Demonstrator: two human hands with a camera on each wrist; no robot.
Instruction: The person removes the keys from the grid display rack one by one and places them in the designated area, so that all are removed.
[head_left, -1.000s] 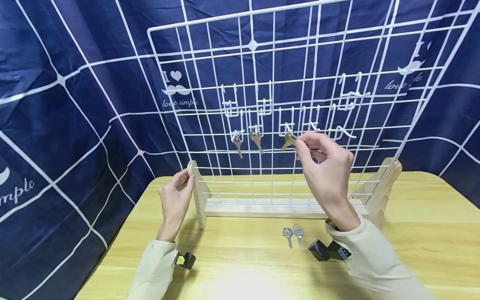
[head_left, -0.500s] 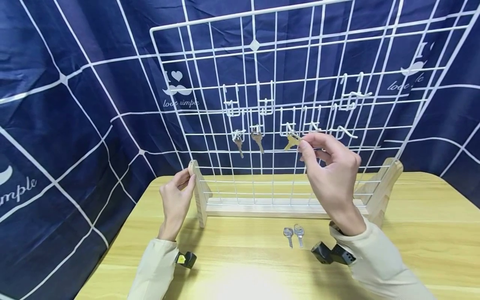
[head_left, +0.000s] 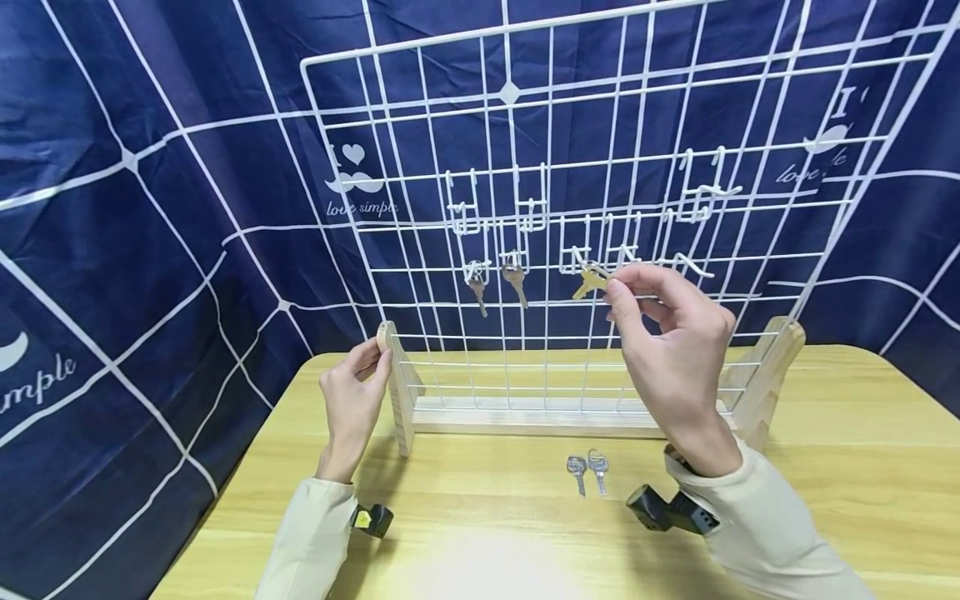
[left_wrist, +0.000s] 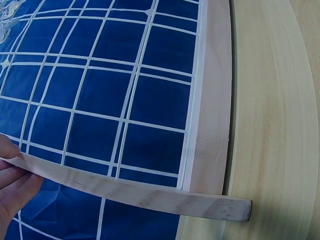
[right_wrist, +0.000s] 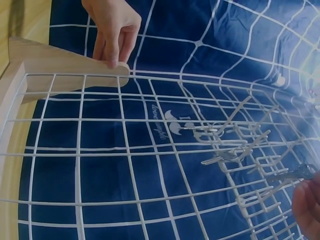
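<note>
My right hand (head_left: 671, 350) pinches a brass-coloured key (head_left: 590, 283) between thumb and fingertips, just in front of a white wire hook (head_left: 575, 254) on the grid. Whether key and hook touch, I cannot tell. At the right edge of the right wrist view, the same key (right_wrist: 295, 173) appears beside the fingertips. My left hand (head_left: 356, 396) holds the top of the stand's left wooden side piece (head_left: 397, 387), thumb on one side and fingers on the other. Two keys hang on hooks to the left: one key (head_left: 477, 292) and another key (head_left: 513, 279).
The white wire grid (head_left: 551, 337) stands upright in a wooden base (head_left: 540, 417). Several other hooks, such as one hook (head_left: 701, 200) at upper right, hang from it. Two silver keys (head_left: 587, 472) lie on the wooden table (head_left: 465, 492). A dark blue curtain (head_left: 150, 275) surrounds the back.
My right hand has shifted a little to the right with the key, moving it sideways from in front of the hook. My left hand stays on the wooden side piece.
</note>
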